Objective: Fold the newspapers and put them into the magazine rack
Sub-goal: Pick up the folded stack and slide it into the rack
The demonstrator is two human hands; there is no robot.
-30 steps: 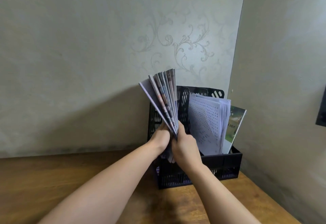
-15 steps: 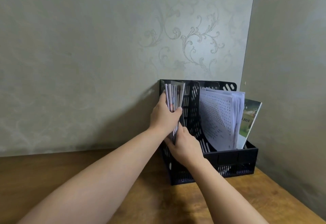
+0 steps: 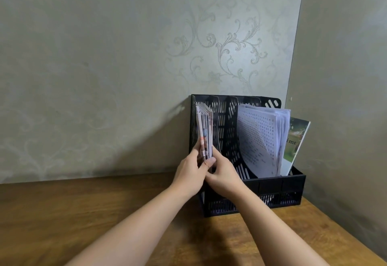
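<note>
Newspapers point(image 3: 204, 131) folded, upright in leftmost slot of black magazine rack point(image 3: 280, 184), at back right corner of wooden table point(image 3: 62, 213).
Pinched at lower front edge by left hand point(image 3: 189, 173), thumb across the fold; right hand point(image 3: 223, 176) just beside, fingers curled against the bundle's right side. White printed sheets point(image 3: 259, 140) curving in right slot, green-covered booklet point(image 3: 296, 140) leaning behind them.

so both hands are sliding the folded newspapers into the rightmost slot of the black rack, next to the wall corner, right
Not quite. The head view shows both hands, left hand and right hand, holding the folded newspapers in the leftmost slot of the black rack; the right-hand slots already hold white papers.
</note>
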